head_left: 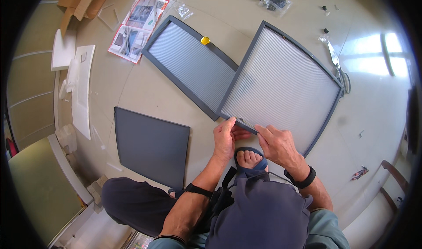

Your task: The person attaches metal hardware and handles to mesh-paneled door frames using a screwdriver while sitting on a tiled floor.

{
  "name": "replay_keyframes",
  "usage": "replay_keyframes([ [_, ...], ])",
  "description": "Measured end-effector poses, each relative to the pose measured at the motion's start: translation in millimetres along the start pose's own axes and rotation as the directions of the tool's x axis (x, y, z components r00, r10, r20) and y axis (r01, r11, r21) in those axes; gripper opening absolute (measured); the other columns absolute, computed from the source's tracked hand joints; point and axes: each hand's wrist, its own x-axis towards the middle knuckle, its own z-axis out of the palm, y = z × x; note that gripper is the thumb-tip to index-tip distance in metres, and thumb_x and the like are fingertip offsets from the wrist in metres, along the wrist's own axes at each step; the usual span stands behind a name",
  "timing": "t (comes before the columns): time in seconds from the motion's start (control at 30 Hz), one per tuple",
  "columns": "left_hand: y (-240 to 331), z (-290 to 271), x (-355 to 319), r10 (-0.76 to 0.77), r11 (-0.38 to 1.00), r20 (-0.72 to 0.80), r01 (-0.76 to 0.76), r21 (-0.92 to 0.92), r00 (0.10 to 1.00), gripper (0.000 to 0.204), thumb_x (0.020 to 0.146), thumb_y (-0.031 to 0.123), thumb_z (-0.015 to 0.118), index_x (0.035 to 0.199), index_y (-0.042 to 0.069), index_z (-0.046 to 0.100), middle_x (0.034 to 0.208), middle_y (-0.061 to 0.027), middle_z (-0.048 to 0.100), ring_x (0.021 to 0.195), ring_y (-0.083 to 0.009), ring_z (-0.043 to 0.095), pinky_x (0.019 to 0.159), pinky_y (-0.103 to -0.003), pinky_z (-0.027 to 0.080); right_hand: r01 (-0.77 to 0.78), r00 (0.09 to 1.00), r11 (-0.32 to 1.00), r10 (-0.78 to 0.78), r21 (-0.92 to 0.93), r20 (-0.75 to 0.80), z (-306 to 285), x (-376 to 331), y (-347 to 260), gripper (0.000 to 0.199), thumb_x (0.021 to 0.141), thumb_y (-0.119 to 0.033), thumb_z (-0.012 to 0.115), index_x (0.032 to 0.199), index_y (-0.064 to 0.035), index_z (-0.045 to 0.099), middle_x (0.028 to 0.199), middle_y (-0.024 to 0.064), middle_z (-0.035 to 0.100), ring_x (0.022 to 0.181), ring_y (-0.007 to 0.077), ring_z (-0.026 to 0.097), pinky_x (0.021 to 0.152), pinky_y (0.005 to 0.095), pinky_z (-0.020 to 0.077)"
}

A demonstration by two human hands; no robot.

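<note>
I sit on the floor with a large grey-framed ribbed panel (pixel 281 86) lying in front of me. My left hand (pixel 225 139) pinches the near edge of its frame at the lower left corner. My right hand (pixel 278 144) presses its fingertips on the same edge, just to the right. A small metal part (pixel 244 121) sits on the frame between the two hands. A second, similar framed panel (pixel 190 65) lies to the left, its corner under the first, with a small yellow round thing (pixel 205 40) on its top edge.
A flat dark grey board (pixel 151 145) lies at my left knee. White foam pieces (pixel 81 88) and an instruction sheet (pixel 137 28) lie farther left. Small bags of screws and loose fittings (pixel 277 0) are scattered at the top, scissors (pixel 338 68) at the right, and my sandalled foot (pixel 250 159) below the panel.
</note>
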Motion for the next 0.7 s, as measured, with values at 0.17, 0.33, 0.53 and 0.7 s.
replay_keyframes([
  [0.17,-1,11,1,0.014,1.000,-0.104,-0.015,-0.010,0.995,0.032,0.098,0.029,0.056,0.094,-0.003,0.058,0.085,-0.0172,0.068,0.068,-0.0249,0.069,0.061,-0.034,0.060,-0.028,0.999,1.000,0.028,0.004,-0.030,-1,2,6,0.023,0.084,-0.008,0.065,0.107,-0.0038,0.064,0.069,0.0101,0.057,0.054,0.0294,0.057,0.045,0.0377,0.0437],
  [0.33,-1,9,2,0.149,0.986,-0.166,-0.134,0.097,0.975,0.030,0.101,0.028,0.053,0.093,-0.001,0.055,0.080,-0.0122,0.066,0.063,-0.0201,0.067,0.054,-0.030,0.057,-0.052,0.999,0.999,0.052,0.001,0.008,-2,0,4,0.023,0.084,-0.007,0.064,0.106,-0.0030,0.065,0.070,0.0107,0.058,0.055,0.0299,0.057,0.047,0.0380,0.0448],
  [0.53,-4,13,3,0.248,0.953,-0.131,-0.218,0.209,0.960,0.034,0.104,0.029,0.047,0.092,-0.002,0.055,0.078,-0.0110,0.066,0.062,-0.0179,0.067,0.055,-0.029,0.057,-0.029,1.000,0.999,0.029,0.013,0.006,3,2,4,0.021,0.085,-0.010,0.064,0.106,-0.0044,0.064,0.070,0.0103,0.059,0.055,0.0299,0.058,0.047,0.0378,0.0453],
  [0.7,-6,9,6,0.258,0.939,-0.142,-0.214,0.268,0.956,0.033,0.104,0.026,0.046,0.090,-0.003,0.055,0.078,-0.0103,0.065,0.061,-0.0174,0.066,0.056,-0.029,0.057,-0.079,0.997,0.993,0.077,0.088,0.030,2,14,6,0.020,0.086,-0.008,0.063,0.106,-0.0048,0.067,0.074,0.0121,0.060,0.060,0.0313,0.059,0.053,0.0398,0.0473],
])
